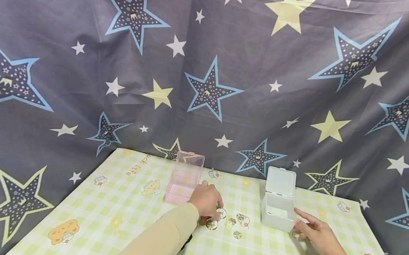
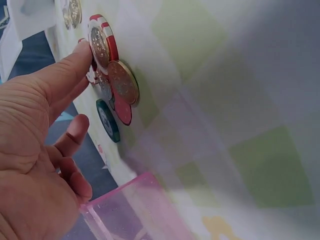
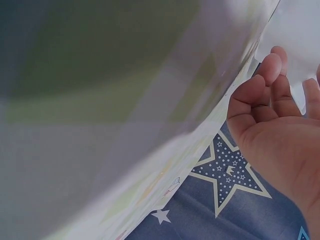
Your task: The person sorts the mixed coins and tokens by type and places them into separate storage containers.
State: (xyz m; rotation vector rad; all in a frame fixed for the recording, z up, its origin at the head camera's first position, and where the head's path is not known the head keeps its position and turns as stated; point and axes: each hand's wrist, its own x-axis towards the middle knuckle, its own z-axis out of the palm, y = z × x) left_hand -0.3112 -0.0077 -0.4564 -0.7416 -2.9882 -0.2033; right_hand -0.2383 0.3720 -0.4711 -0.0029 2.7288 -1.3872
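My left hand (image 1: 207, 199) reaches over a pile of poker chips and gold coins, its extended fingertips at a red-and-white chip (image 2: 102, 42) in the left wrist view. A bronze-coloured coin (image 2: 123, 82), a pink piece (image 2: 122, 110) and a green chip (image 2: 107, 121) lie by it; the other fingers are bent and touch none of these. My right hand (image 1: 316, 235) is beside the white lidded box (image 1: 276, 221), index finger extended at its right side. Below, its thumb and another finger pinch a gold coin (image 1: 296, 234), which the right wrist view hides.
Behind the left hand stands a pink see-through box (image 1: 175, 196), its lid raised. The white box's lid (image 1: 281, 182) is up too. Loose gold coins (image 1: 238, 234) lie between the boxes on the checked tablecloth (image 1: 97, 217). A star-patterned curtain (image 1: 240, 41) hangs at the back.
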